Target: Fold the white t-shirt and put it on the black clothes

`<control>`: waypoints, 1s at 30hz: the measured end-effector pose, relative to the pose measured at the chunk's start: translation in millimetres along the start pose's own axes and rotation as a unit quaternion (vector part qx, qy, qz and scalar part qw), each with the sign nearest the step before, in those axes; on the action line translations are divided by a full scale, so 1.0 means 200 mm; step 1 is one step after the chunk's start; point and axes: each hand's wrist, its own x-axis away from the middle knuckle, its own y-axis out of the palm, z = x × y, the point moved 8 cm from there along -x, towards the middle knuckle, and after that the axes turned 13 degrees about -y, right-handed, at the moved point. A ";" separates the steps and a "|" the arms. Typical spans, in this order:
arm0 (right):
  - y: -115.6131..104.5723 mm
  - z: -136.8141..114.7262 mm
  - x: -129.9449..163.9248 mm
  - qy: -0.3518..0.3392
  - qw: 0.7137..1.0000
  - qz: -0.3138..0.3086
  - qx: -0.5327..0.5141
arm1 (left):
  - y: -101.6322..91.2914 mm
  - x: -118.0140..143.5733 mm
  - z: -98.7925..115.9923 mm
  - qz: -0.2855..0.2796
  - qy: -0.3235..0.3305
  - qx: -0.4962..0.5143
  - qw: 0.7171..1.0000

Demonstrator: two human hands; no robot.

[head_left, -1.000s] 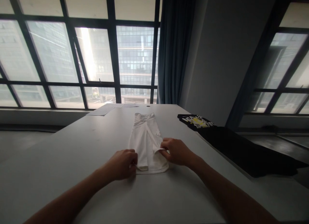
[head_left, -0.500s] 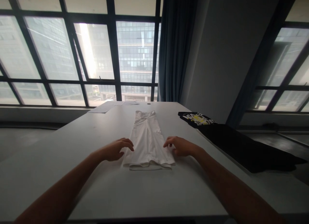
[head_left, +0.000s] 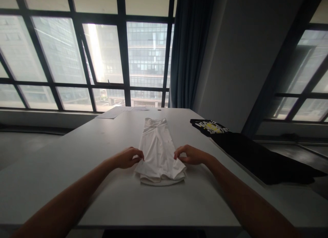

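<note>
Cloth is lying in a long narrow strip down the middle of the surface (head_left: 102, 197) in the head view: the white garment (head_left: 157, 149) already looks folded lengthwise, sides tucked in. You are pinching its near corners, your left hand (head_left: 128, 158) with fingers pressed together on the left edge, your right hand (head_left: 191, 155) nipping the right edge, so the near end is bunching slightly. Folding end to end seems to be what is remaining. A black printed shirt (head_left: 256, 156) is waiting at your right.

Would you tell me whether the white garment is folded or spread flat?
Folded: the white garment lies as a narrow strip, its near end layered, pinched by left hand and right hand.
</note>
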 end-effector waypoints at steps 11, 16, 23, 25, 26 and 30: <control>0.00 0.16 -0.03 0.145 0.943 0.163 -0.251 | 0.03 -0.09 -0.15 -0.046 -0.171 0.401 0.899; 0.05 0.36 0.00 0.289 0.903 0.235 -0.214 | 0.08 -0.10 -0.40 0.038 -0.323 0.417 0.849; 0.05 0.35 -0.02 0.218 0.946 0.204 -0.127 | 0.00 -0.12 -0.34 0.121 -0.263 0.129 0.948; 0.05 0.34 -0.04 0.199 0.956 0.196 -0.085 | -0.01 -0.12 -0.32 0.134 -0.254 0.079 0.955; 0.04 0.33 -0.05 0.183 0.961 0.199 -0.064 | -0.02 -0.12 -0.31 0.141 -0.247 0.065 0.956; 0.01 0.30 -0.08 0.116 0.970 0.213 0.014 | -0.03 -0.13 -0.30 0.168 -0.200 0.032 0.965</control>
